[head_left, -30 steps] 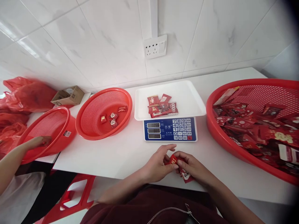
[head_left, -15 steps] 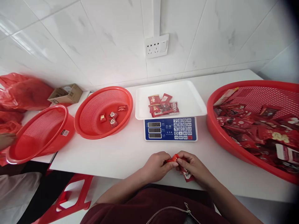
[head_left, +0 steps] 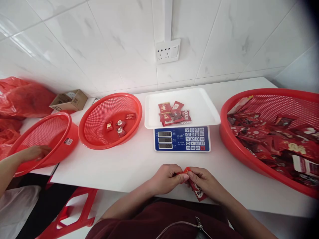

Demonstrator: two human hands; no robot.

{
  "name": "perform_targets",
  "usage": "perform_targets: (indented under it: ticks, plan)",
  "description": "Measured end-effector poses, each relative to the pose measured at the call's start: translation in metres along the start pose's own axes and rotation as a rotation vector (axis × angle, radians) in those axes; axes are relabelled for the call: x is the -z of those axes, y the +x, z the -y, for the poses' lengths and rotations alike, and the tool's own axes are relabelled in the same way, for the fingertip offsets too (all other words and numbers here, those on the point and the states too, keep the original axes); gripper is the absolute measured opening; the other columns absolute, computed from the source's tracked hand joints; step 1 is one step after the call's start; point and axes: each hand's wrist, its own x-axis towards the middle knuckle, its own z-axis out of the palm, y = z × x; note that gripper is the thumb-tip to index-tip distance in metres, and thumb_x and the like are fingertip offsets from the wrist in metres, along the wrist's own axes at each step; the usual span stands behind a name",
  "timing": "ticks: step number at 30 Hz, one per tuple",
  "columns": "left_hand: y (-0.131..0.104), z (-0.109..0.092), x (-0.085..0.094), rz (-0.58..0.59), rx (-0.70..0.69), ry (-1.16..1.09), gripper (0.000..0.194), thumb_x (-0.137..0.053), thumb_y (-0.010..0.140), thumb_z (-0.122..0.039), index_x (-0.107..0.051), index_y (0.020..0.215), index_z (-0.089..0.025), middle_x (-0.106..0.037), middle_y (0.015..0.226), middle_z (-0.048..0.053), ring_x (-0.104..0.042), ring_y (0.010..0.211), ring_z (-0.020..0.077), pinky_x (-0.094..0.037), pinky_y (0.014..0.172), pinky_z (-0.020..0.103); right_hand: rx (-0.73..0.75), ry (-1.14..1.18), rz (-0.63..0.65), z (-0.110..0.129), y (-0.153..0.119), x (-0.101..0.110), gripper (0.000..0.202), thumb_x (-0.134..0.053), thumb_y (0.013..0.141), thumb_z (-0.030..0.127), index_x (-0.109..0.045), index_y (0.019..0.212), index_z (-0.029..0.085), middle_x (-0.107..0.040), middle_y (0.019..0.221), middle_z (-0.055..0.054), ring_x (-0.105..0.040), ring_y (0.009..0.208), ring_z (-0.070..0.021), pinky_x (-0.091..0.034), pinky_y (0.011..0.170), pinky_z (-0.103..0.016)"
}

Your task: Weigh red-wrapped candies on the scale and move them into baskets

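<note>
Near the table's front edge, my left hand point(head_left: 166, 178) pinches the end of a small red packet or bag. My right hand point(head_left: 204, 182) touches it from the other side, its fingers closed on the same red material, and a red packet with white print point(head_left: 198, 191) hangs below its fingers. Whether these are one piece or two is hard to tell. Beyond my hands stands a blue scale point(head_left: 181, 138) with a white tray point(head_left: 204, 109) on top. Several red packets point(head_left: 174, 113) lie in a pile on that tray.
To the right, a large red basket point(head_left: 225, 132) holds many packets. A red basket point(head_left: 87, 113) with several small sweets stands left of the scale. Farther left, another person's hand point(head_left: 35, 152) reaches into a red basket point(head_left: 68, 127). Behind are a cardboard box point(head_left: 77, 100) and red bags point(head_left: 25, 98).
The other person's hand has moved right, into the far-left basket. My hands have stayed together on the red material, with little change. The view has shifted slightly.
</note>
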Motion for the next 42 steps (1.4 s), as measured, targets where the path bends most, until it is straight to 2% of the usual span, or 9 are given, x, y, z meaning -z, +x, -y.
perform_targets:
  ticks: [9,14,17,24,29,33,36,39,42]
  plan:
    - [0.003,0.002,0.000,-0.091,-0.011,0.099,0.033,-0.054,0.083,-0.047,-0.061,0.072,-0.016,-0.055,0.069,-0.001,-0.047,0.061,0.0102,-0.037,0.057,0.021,0.019,-0.098,-0.177,-0.003,0.001,0.000,0.051,-0.046,0.080,0.063,-0.055,0.054,0.019,-0.049,0.050,0.002,-0.044,0.049,-0.0119,-0.037,0.049,-0.025]
    - [0.006,0.000,0.005,-0.218,-0.093,0.164,0.027,-0.047,0.089,-0.036,-0.062,0.078,-0.017,-0.060,0.076,0.002,-0.053,0.071,0.0129,-0.042,0.065,0.023,-0.025,0.092,-0.158,-0.009,0.004,0.000,0.047,-0.052,0.077,0.064,-0.063,0.072,0.019,-0.058,0.061,0.000,-0.050,0.053,-0.0123,-0.041,0.049,-0.025]
    - [0.011,-0.007,0.026,-0.402,-0.179,0.251,0.024,-0.042,0.092,-0.031,-0.061,0.087,-0.017,-0.061,0.080,0.004,-0.055,0.076,0.0144,-0.044,0.069,0.025,-0.065,0.194,-0.134,-0.011,0.009,0.001,0.048,-0.058,0.072,0.065,-0.065,0.083,0.019,-0.061,0.068,-0.002,-0.055,0.057,-0.0139,-0.044,0.050,-0.025]
    - [0.042,-0.028,0.101,-0.815,-0.344,0.581,0.019,-0.050,0.089,-0.030,-0.065,0.091,-0.018,-0.062,0.093,0.007,-0.058,0.084,0.0171,-0.047,0.072,0.028,-0.063,0.267,-0.088,-0.014,0.016,0.009,0.043,-0.063,0.070,0.061,-0.065,0.082,0.019,-0.062,0.070,-0.002,-0.057,0.059,-0.0136,-0.046,0.052,-0.027]
    - [0.076,-0.039,0.122,-0.866,-0.278,0.865,0.019,-0.050,0.089,-0.028,-0.066,0.095,-0.021,-0.064,0.094,0.006,-0.056,0.089,0.0202,-0.046,0.071,0.029,-0.040,0.354,-0.101,-0.016,0.015,0.010,0.039,-0.063,0.072,0.058,-0.063,0.080,0.020,-0.061,0.069,-0.001,-0.056,0.057,-0.0128,-0.045,0.052,-0.026]
    - [0.091,-0.041,0.122,-0.760,-0.234,0.933,0.022,-0.047,0.089,-0.020,-0.065,0.102,-0.020,-0.064,0.102,0.007,-0.055,0.097,0.0222,-0.047,0.078,0.032,-0.020,0.327,-0.088,-0.019,0.014,0.009,0.039,-0.062,0.073,0.057,-0.063,0.082,0.019,-0.061,0.070,-0.001,-0.056,0.057,-0.0129,-0.044,0.052,-0.026]
    - [0.082,-0.039,0.114,-0.768,-0.320,0.828,0.025,-0.045,0.089,-0.018,-0.062,0.108,-0.019,-0.063,0.109,0.007,-0.055,0.102,0.0209,-0.045,0.087,0.034,-0.017,0.323,-0.075,-0.020,0.014,0.010,0.039,-0.060,0.075,0.057,-0.062,0.085,0.019,-0.061,0.072,-0.001,-0.056,0.059,-0.0128,-0.044,0.052,-0.026]
    - [0.056,-0.035,0.090,-0.825,-0.412,0.637,0.023,-0.044,0.091,-0.022,-0.061,0.104,-0.018,-0.065,0.102,0.008,-0.057,0.098,0.0181,-0.046,0.086,0.032,0.002,0.333,-0.070,-0.021,0.013,0.011,0.037,-0.060,0.077,0.054,-0.061,0.094,0.021,-0.062,0.076,-0.001,-0.056,0.063,-0.0129,-0.045,0.055,-0.026]
    - [0.027,-0.027,0.049,-0.635,-0.378,0.473,0.022,-0.045,0.090,-0.030,-0.063,0.094,-0.019,-0.067,0.087,0.007,-0.061,0.082,0.0161,-0.048,0.075,0.029,-0.008,0.386,-0.098,-0.022,0.012,0.011,0.036,-0.063,0.078,0.048,-0.056,0.106,0.025,-0.065,0.089,-0.003,-0.060,0.076,-0.0157,-0.048,0.064,-0.028]
